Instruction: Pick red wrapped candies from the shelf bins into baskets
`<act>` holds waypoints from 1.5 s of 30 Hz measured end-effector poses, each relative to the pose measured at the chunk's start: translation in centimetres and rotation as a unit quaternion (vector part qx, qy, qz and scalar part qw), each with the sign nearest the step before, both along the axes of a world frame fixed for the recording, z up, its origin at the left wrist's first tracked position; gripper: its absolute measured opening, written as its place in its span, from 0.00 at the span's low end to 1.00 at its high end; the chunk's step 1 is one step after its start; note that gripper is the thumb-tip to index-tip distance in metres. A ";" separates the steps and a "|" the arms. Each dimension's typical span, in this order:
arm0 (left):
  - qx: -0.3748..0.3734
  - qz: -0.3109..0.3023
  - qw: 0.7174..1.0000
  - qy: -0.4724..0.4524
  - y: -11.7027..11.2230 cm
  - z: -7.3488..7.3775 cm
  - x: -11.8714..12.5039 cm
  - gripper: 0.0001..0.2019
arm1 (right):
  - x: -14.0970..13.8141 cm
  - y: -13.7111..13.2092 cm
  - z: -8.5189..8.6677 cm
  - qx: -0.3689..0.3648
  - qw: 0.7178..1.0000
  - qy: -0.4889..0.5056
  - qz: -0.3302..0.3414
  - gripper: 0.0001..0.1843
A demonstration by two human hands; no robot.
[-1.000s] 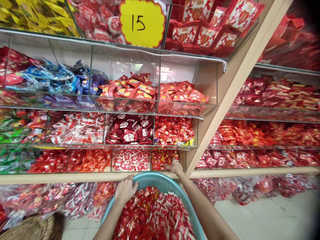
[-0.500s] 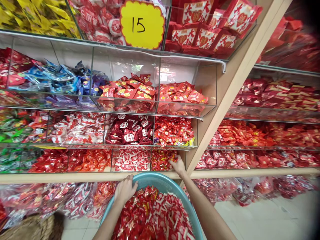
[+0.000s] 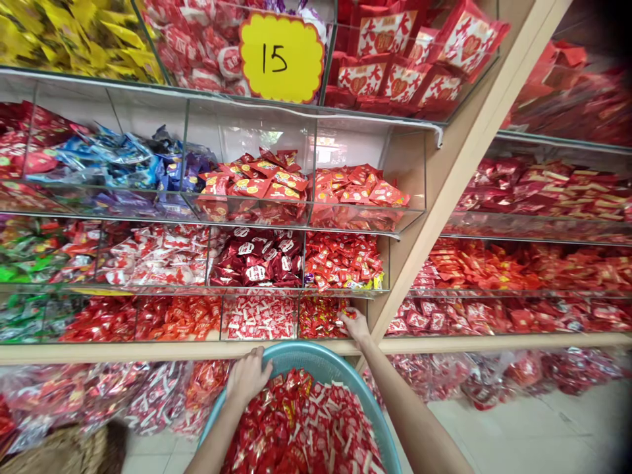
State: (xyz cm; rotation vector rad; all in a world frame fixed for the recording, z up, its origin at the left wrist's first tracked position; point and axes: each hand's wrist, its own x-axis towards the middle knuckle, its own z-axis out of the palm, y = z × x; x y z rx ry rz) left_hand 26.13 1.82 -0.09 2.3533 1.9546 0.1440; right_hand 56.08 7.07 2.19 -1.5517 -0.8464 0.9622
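Note:
A blue-green plastic basket (image 3: pixel 363 373) with mesh sides stands before me, heaped with red wrapped candies (image 3: pixel 301 428), some with white sticks or ends. My left hand (image 3: pixel 248 375) is closed over the basket's far-left rim, beside the wooden shelf edge. At the right end of the bottom shelf row, my right hand (image 3: pixel 354 324) reaches into a bin of small red-and-gold wrapped candies (image 3: pixel 322 317). Its fingers are curled at the bin's right side, with a bit of red wrapper showing at the tips. How many pieces it holds is hidden.
Clear-walled bins of candy rise in rows above; a yellow price tag (image 3: pixel 282 58) reads 15. A wooden upright (image 3: pixel 444 217) divides the shelves right of my hand. Bagged candies (image 3: pixel 162 398) lie under the bottom ledge (image 3: pixel 123 353). A woven brown thing (image 3: pixel 64 451) sits lower left.
My right hand has shifted slightly right and its fingers have drawn in, with red wrapper now at the tips. The left hand keeps its place on the rim.

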 end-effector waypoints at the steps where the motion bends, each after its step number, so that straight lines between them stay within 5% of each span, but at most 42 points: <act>1: 0.000 0.000 1.000 0.001 0.0 0.1 0.0 0.21 | 0.0 -0.1 0.1 0.007 1.000 0.017 -0.004 0.24; 12: -0.004 0.005 1.000 0.004 -0.1 0.3 0.2 0.22 | -1.5 -4.0 2.3 0.066 0.986 0.153 -0.004 0.27; 16: -0.011 0.007 1.000 0.004 -0.1 0.5 0.4 0.22 | -3.8 -7.6 2.1 0.029 0.988 0.132 0.073 0.24; 21: -0.020 0.012 1.000 -0.004 -0.3 0.8 0.5 0.21 | -7.1 -10.6 -0.2 -0.045 0.962 0.156 0.220 0.23; 35: -0.003 0.000 1.000 -0.011 -0.3 0.7 0.2 0.21 | -12.0 -9.9 -5.2 -0.160 0.935 0.159 0.272 0.27; 45: -0.016 0.008 1.000 -0.009 -0.5 1.0 0.3 0.21 | -12.6 -10.4 -4.6 -0.169 0.935 0.161 0.267 0.27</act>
